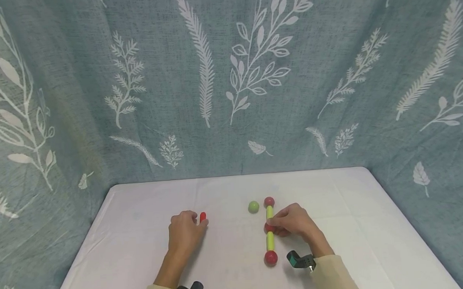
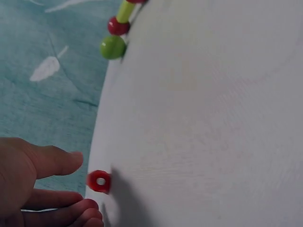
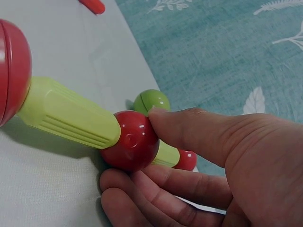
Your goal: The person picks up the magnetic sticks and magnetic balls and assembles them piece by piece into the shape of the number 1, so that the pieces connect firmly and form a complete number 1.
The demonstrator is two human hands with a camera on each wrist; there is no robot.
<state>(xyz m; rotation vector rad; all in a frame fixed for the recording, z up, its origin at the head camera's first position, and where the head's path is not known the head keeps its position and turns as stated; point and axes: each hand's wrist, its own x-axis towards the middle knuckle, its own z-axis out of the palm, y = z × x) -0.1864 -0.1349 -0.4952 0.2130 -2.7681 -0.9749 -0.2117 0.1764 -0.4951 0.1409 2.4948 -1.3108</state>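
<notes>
Leaf-print cloth (image 1: 153,78) behind white table (image 1: 230,267). I log right hand (image 1: 294,222) pinching ball-and-rod chain (image 1: 270,242) by its middle red ball (image 3: 130,142), right of centre; green ball (image 1: 253,207) near chain's far end. Left hand (image 1: 184,232): thumb and fingers parted beside red rod (image 1: 202,216).

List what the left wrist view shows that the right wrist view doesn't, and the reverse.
Left wrist only: the left hand, plus the pale-centred end of the red stick.
Right wrist only: the right hand and the red ball at the picture's left edge.
Both: that stick, the green ball, the white tabletop and the leaf-patterned cloth.
</notes>
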